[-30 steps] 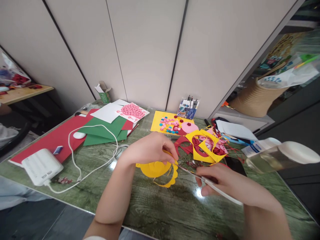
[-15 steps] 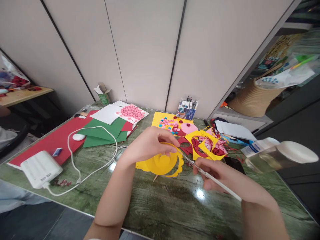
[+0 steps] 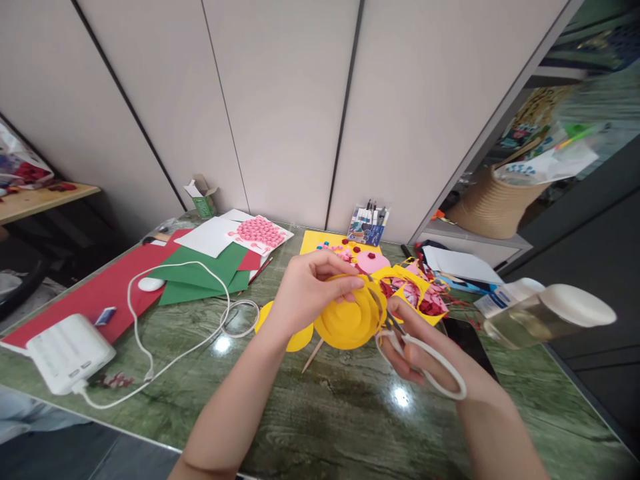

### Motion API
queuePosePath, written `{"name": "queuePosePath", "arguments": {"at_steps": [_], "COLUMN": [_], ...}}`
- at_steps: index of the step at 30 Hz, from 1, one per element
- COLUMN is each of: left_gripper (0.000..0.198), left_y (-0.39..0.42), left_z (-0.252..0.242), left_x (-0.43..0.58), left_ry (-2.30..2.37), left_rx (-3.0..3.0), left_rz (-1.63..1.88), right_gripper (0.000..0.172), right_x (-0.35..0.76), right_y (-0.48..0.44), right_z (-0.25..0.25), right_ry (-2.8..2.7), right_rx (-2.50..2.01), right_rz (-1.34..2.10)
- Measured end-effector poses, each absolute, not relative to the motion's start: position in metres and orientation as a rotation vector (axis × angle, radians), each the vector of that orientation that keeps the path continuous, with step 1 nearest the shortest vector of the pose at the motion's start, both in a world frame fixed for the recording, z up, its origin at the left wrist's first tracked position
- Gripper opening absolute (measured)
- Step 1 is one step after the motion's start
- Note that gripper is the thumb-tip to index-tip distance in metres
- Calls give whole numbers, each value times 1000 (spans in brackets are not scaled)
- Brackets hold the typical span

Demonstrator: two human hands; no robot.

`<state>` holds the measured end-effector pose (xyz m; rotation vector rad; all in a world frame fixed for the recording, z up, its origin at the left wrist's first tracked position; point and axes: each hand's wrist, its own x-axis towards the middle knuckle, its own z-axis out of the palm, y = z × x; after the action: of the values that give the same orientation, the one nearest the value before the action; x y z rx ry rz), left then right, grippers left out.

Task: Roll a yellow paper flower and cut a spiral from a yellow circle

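My left hand pinches the upper edge of a round yellow paper piece, cut in a spiral and held above the table. In my right hand are white-handled scissors, their handles spread and their blades at the paper's right edge. A thin yellow strip curves along that edge beside the blades. Behind my left wrist lies another yellow paper piece. Below the spiral a pointed wooden stick rests on the table.
Yellow and red paper scraps lie behind my right hand, near a dark phone and a clear bottle. To the left are green paper, a white power bank and its looping cable.
The scissors have turned and their handles have spread apart. The yellow spiral has shifted right and turned toward me, and its scalloped edge strip now shows less.
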<state>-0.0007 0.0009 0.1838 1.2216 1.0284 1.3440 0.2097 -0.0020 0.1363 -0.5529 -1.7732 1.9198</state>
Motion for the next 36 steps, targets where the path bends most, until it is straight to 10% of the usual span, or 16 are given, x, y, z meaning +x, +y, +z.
{"name": "queuePosePath", "arguments": {"at_steps": [36], "left_gripper": [19], "left_y": [-3], "left_z": [185], "left_x": [-6], "left_ry": [1098], "left_rx": [1362], "left_rz": [1344], "right_gripper": [46], "right_x": [209], "right_y": [-10], "right_z": [152], "right_ry": [-1769], "right_rx": [-886], "right_rz": [1721]}}
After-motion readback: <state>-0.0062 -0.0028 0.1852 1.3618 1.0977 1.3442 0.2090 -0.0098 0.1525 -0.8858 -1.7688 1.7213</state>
